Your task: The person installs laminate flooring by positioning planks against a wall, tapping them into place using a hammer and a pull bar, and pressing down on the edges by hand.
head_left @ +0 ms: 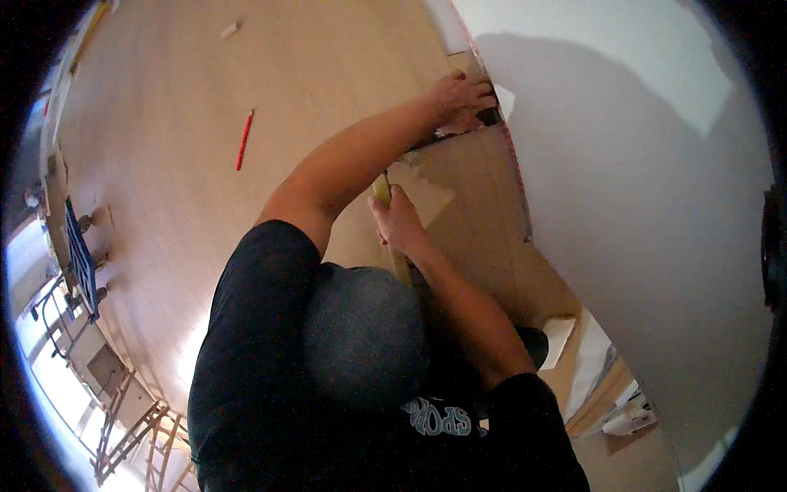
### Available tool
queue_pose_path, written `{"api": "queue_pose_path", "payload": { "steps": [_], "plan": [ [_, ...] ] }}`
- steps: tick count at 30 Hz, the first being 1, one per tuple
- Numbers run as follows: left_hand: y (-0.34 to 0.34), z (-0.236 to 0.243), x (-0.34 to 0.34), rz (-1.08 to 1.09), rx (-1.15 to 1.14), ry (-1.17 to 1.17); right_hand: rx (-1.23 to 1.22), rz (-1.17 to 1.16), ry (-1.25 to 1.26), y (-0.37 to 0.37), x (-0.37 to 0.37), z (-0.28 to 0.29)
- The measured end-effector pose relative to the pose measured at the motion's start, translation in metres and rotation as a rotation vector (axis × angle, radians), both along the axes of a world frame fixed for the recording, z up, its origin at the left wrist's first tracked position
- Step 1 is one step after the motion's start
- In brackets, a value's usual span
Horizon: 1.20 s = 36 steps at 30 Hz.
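My left hand [461, 100] reaches across to the foot of the white wall, its fingers curled down at a dark gap [489, 117] beside the floor edge. Something pale and pinkish shows under that hand, too blurred to name. Closer in, my right hand [398, 220] is closed around a long yellowish handle [382, 192]. A thin dark tip sticks out above the grip; the lower end disappears behind the dark clothing. Next to both hands lies a brown board [475, 184], with a ragged, torn-looking patch near its far left corner.
The white wall [623, 180] rises on the right. A red pencil [245, 139] lies on the wood-coloured floor [164, 148], with a small pale piece [231, 29] farther off. A blue frame [80, 258] stands at left, wooden ladders [139, 426] at lower left. Scraps [630, 416] lie at lower right.
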<state>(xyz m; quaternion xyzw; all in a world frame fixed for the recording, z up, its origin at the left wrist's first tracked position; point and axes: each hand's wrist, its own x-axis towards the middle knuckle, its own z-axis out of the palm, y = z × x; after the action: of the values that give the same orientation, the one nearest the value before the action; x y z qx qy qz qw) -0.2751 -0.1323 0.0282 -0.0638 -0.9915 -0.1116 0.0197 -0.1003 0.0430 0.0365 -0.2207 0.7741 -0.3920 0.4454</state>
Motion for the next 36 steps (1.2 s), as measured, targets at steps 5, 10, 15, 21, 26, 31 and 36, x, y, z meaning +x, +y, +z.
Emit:
{"api": "queue_pose_path", "payload": {
  "steps": [5, 10, 15, 21, 26, 31, 36],
  "plan": [
    [0.006, 0.004, -0.008, -0.002, 0.028, 0.042, -0.001, -0.144, -0.123, -0.004, 0.016, 0.001],
    [0.005, 0.002, -0.005, 0.038, 0.040, -0.062, 0.145, 0.096, -0.264, 0.025, -0.027, 0.050],
    [-0.004, 0.003, 0.004, 0.064, -0.041, -0.012, 0.140, -0.098, 0.061, 0.115, -0.061, 0.078],
    [-0.011, 0.004, 0.011, 0.071, -0.310, 0.040, 0.140, 0.007, 0.604, 0.149, -0.134, 0.094],
    [0.000, -0.019, 0.013, 0.164, -0.435, 0.079, 0.338, -0.084, 0.478, 0.121, -0.140, 0.116],
    [-0.003, 0.003, 0.009, 0.114, -0.312, -0.122, 0.076, -0.012, 0.701, 0.145, -0.142, 0.063],
    [-0.001, 0.012, 0.006, 0.115, -0.334, -0.167, 0.246, -0.014, 0.594, 0.149, -0.138, 0.054]
  ]
}}
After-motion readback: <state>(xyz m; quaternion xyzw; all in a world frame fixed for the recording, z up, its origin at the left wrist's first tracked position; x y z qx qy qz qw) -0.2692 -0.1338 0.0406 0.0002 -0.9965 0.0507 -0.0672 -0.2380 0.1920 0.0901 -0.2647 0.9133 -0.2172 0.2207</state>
